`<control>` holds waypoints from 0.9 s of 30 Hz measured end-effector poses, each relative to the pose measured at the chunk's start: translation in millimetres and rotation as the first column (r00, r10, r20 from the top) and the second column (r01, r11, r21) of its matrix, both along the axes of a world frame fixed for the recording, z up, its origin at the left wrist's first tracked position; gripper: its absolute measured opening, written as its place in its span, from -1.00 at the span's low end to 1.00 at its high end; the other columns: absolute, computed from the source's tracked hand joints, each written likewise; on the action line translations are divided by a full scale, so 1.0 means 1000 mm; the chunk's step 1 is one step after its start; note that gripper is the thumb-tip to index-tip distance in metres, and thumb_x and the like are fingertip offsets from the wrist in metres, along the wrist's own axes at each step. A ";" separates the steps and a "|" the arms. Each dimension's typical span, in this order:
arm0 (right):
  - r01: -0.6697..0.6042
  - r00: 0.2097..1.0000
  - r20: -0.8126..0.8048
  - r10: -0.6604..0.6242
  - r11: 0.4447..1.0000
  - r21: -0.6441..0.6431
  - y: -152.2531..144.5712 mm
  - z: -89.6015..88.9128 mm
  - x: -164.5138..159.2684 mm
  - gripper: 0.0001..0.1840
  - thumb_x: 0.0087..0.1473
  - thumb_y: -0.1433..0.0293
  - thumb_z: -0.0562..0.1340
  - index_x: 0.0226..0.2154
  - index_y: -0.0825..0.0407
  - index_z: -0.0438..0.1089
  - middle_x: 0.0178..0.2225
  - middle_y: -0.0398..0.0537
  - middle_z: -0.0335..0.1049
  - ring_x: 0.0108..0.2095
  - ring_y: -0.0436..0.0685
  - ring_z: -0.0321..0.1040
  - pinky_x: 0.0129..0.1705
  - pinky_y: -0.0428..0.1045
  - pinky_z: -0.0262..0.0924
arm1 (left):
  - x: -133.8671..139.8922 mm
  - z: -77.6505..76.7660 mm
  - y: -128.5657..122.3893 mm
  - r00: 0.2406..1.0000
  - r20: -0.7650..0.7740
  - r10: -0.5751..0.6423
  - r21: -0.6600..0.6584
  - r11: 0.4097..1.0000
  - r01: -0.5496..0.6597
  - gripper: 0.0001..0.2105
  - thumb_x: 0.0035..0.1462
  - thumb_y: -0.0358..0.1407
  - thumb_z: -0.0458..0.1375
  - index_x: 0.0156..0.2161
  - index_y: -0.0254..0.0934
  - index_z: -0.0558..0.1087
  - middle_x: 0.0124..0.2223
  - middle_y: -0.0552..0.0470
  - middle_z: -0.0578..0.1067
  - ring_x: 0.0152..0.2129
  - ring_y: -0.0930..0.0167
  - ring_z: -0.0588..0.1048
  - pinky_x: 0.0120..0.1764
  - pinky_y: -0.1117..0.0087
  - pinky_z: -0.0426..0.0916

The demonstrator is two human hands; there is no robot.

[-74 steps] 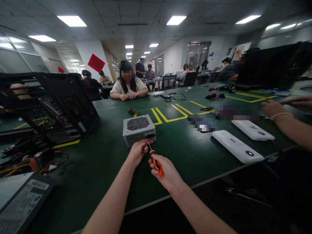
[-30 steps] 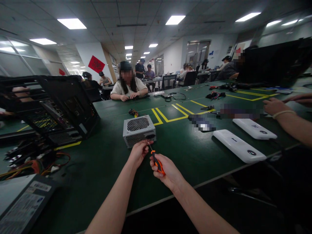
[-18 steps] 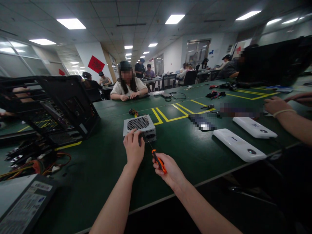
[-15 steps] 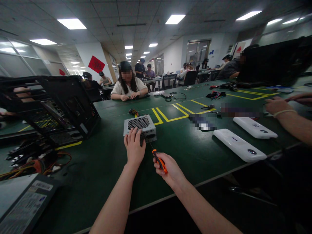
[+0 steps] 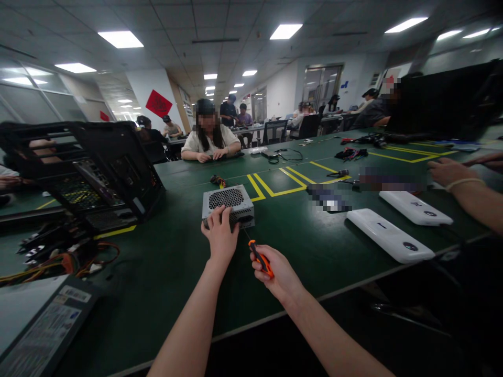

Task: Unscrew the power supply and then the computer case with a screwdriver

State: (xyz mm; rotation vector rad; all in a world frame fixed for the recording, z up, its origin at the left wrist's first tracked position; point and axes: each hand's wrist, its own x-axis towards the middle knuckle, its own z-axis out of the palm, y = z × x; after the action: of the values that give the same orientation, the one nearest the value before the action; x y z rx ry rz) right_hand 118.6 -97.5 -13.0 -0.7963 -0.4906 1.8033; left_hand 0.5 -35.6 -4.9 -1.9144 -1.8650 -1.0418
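Pressing the left hand (image 5: 220, 235), fingers spread and half open, over the top edge of the silver-grey perforated metal box (image 5: 236, 198) near twelve o'clock on the green tabletop (image 5: 157, 298) – probably to steady it. Gripping the orange-and-black-handled screwdriver (image 5: 260, 257) in the closed right hand (image 5: 278, 268), thin shaft aimed at eleven o'clock to meet the box's near face, likely lined up for turning; impossible to tell whether touching. No longer pinching beside the tip with the left, as a second ago – now flattened onto the box instead.
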 end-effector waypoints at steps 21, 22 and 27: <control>-0.036 0.775 0.607 -0.179 0.945 0.325 0.004 -0.011 0.003 -0.83 -0.13 0.36 0.15 -0.41 0.02 0.14 -0.52 -0.23 0.21 -0.68 -0.12 0.13 -0.77 -0.22 -0.11 | 0.001 0.001 0.003 0.995 -0.015 0.101 -0.022 0.995 -0.102 -0.64 -0.06 -0.32 0.10 -0.09 -0.12 0.24 -0.01 -0.05 0.24 -0.05 0.26 0.14 -0.09 0.10 0.01; -0.063 0.704 0.674 -0.225 0.925 0.375 0.004 -0.013 0.004 -0.85 -0.10 0.35 0.13 -0.40 0.02 0.14 -0.49 -0.21 0.22 -0.66 -0.12 0.14 -0.74 -0.21 -0.06 | 0.001 0.001 0.004 0.995 -0.014 0.103 -0.029 0.994 -0.104 -0.64 -0.06 -0.32 0.10 -0.09 -0.12 0.25 -0.02 -0.05 0.24 -0.05 0.25 0.14 -0.09 0.10 0.01; -0.124 0.624 0.743 -0.243 0.908 0.401 0.006 -0.019 0.002 -0.85 -0.03 0.30 0.05 -0.37 0.02 0.12 -0.50 -0.20 0.22 -0.66 -0.11 0.15 -0.72 -0.19 -0.04 | 0.000 -0.001 0.006 0.995 0.004 0.098 -0.005 0.995 -0.098 -0.66 -0.07 -0.34 0.10 -0.11 -0.13 0.26 -0.03 -0.04 0.24 -0.06 0.27 0.15 -0.08 0.09 0.00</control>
State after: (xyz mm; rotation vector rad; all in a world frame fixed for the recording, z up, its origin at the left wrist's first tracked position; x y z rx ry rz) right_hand 121.1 -91.7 -32.5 -1.2580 -1.3637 1.1160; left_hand 1.0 -29.8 -5.4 -1.8041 -1.9437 -1.0127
